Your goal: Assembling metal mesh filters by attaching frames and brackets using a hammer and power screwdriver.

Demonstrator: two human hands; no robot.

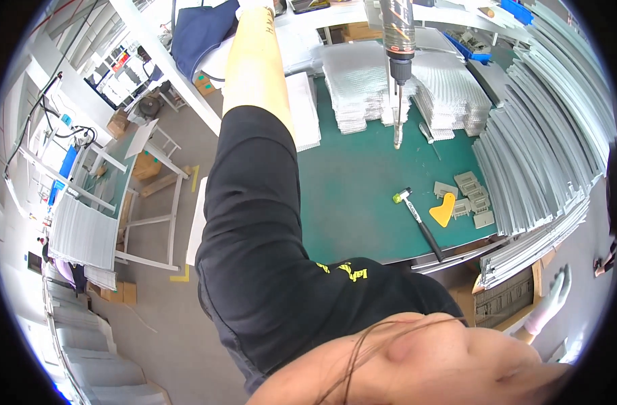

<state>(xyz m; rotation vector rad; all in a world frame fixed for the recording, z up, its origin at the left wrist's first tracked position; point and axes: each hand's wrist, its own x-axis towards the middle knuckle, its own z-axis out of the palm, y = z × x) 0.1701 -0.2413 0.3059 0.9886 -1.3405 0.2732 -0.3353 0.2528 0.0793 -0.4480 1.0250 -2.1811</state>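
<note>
The left hand (253, 7), its grip impossible to tell, is beside the dark blue cloth (204, 35) at far left; the right hand (555, 298), empty, fingers extended, is near the carton (538, 282). Leaning could knock the edge-lying hammer (421, 226) off the bench (349, 202).

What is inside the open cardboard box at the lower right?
Grey slatted pieces are visible in the cardboard box. Whatever lies beneath them is covered and cannot be seen.

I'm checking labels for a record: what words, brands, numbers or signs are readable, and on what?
Black shirt: yellow lettering, partly folded; I won't copy wording.
Hanging power screwdriver: small printing; not copied.
Hammer handle: pale marking, too small to read.
Left forearm: dark marks, unclear.
</note>
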